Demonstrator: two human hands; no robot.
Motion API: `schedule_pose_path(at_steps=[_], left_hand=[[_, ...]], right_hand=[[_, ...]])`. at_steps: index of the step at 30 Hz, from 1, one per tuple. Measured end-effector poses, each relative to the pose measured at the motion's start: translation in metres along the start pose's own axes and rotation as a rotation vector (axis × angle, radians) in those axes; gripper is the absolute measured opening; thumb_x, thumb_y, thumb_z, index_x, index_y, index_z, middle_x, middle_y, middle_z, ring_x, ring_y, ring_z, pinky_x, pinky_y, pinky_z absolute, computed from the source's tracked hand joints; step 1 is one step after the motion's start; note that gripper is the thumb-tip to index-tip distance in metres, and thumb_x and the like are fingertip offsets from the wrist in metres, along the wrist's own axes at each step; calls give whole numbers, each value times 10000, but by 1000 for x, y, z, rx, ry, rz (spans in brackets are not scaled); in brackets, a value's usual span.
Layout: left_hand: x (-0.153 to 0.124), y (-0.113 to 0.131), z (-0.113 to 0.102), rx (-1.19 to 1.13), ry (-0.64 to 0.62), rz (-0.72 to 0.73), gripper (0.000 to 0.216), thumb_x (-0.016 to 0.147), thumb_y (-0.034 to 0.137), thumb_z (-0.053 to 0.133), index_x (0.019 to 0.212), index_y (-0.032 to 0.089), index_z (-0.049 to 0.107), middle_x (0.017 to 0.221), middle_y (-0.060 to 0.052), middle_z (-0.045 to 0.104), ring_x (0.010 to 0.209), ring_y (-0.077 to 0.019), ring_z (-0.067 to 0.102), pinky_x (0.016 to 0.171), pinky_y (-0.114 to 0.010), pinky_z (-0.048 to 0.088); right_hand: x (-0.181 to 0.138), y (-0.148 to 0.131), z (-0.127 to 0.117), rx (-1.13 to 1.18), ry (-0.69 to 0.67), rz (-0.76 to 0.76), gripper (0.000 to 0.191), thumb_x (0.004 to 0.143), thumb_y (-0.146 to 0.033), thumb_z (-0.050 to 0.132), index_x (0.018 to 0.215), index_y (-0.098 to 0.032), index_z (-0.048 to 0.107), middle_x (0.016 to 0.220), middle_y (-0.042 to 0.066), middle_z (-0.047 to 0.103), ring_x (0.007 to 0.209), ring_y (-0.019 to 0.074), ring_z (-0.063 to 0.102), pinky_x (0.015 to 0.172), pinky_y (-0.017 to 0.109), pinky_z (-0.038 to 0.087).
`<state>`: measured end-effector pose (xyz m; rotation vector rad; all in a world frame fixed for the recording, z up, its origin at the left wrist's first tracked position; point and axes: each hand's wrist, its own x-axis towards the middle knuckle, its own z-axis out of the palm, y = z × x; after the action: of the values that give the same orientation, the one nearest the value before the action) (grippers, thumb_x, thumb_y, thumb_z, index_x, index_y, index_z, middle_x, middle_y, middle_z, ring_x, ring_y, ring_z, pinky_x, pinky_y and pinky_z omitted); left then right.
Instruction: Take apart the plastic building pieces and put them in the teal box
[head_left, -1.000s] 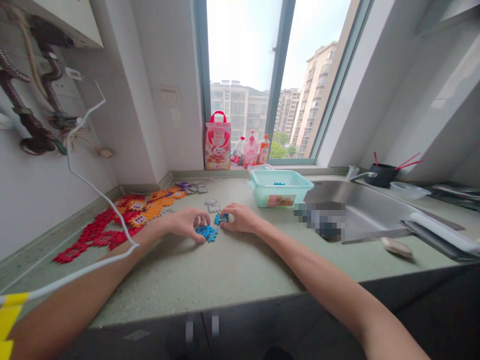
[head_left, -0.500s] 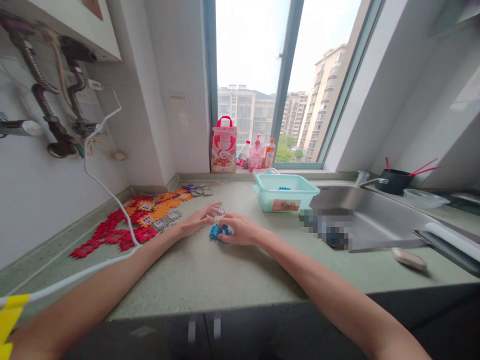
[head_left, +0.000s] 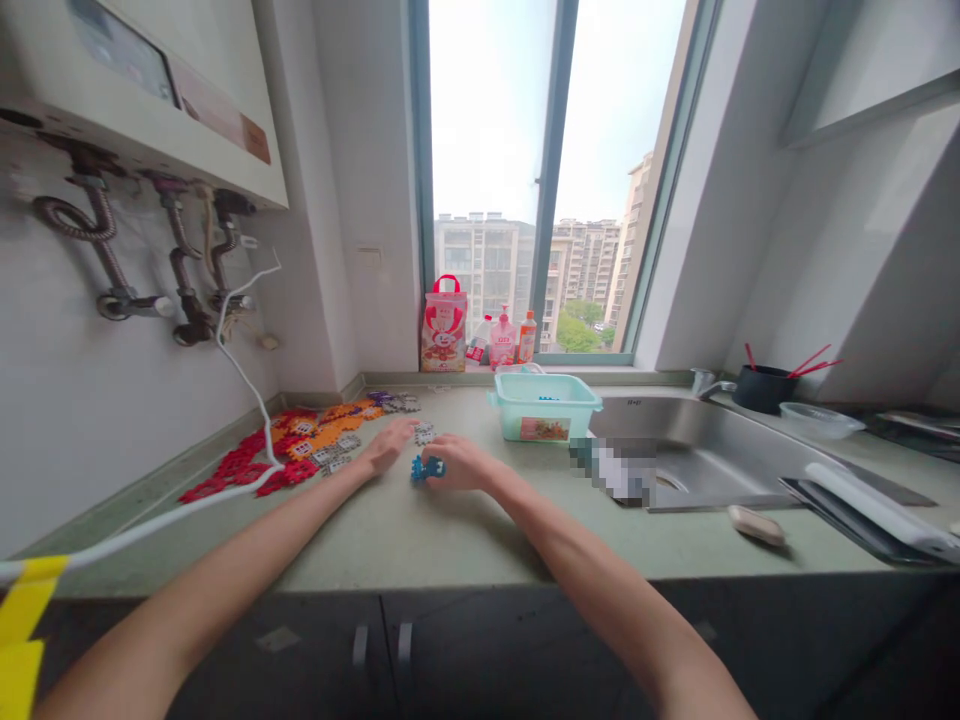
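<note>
Blue interlocking plastic pieces (head_left: pixel 421 469) are at the fingertips of my right hand (head_left: pixel 463 464), which is closed on them just above the counter. My left hand (head_left: pixel 388 446) is beside a grey-and-white interlocking piece (head_left: pixel 424 434) lying on the counter. Its fingers point to the right, loosely stretched, with nothing visible in them. Left of that hand spread red pieces (head_left: pixel 244 462), orange pieces (head_left: pixel 330 430), grey pieces (head_left: pixel 339 455) and a few purple ones near the wall. A mint-green basin (head_left: pixel 506 410) stands right of my hands, with some blue showing inside.
A white cable (head_left: pixel 262 420) runs over the left side of the counter. To the right are a steel sink (head_left: pixel 697 450), a bar of soap (head_left: pixel 756 525) and a black pot with red sticks (head_left: pixel 765 388). Bottles (head_left: pixel 502 338) and a pink bag (head_left: pixel 444 332) line the windowsill.
My left hand has drawn its spread fingers closer together and shifted slightly. My right hand stays on the blue pieces, which show more clearly. The view has turned a little left and up.
</note>
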<state>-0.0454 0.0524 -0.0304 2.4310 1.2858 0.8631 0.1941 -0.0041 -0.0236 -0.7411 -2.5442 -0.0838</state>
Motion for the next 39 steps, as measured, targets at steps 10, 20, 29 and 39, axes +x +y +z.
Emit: schedule_pose_path(at_steps=[10, 20, 29, 39], left_hand=[[3, 0, 7, 275, 48, -256, 715, 1044, 636, 279, 1501, 172, 574, 1593, -163, 538, 1486, -334, 484, 1240, -483, 369], [10, -7, 8, 324, 19, -383, 786, 1020, 746, 281, 1541, 216, 537, 1631, -170, 510, 1485, -377, 487, 1212, -534, 371], [11, -10, 9, 318, 42, -417, 800, 1017, 757, 279, 1560, 225, 529, 1612, -172, 532, 1455, -378, 517, 1191, -525, 384], [17, -8, 9, 365, 52, -474, 827, 1008, 765, 267, 1573, 217, 519, 1612, -189, 530, 1483, -390, 483, 1224, -590, 328]], right_hand=[[-41, 83, -95, -321, 868, 190, 229, 916, -260, 695, 1141, -223, 720, 1265, 126, 700, 1182, 294, 622, 1058, 457, 528], [-69, 116, -91, -400, 727, 617, 275, 941, -327, 632, 1153, -174, 716, 1152, 146, 726, 1041, 299, 660, 929, 390, 511], [-67, 110, -84, -524, 538, 840, 387, 1011, -506, 574, 1111, -183, 762, 1055, 154, 776, 939, 308, 700, 850, 400, 454], [-43, 80, -78, -454, 599, 281, 277, 962, -211, 592, 1203, -211, 727, 1391, 122, 682, 1284, 308, 562, 1073, 462, 412]])
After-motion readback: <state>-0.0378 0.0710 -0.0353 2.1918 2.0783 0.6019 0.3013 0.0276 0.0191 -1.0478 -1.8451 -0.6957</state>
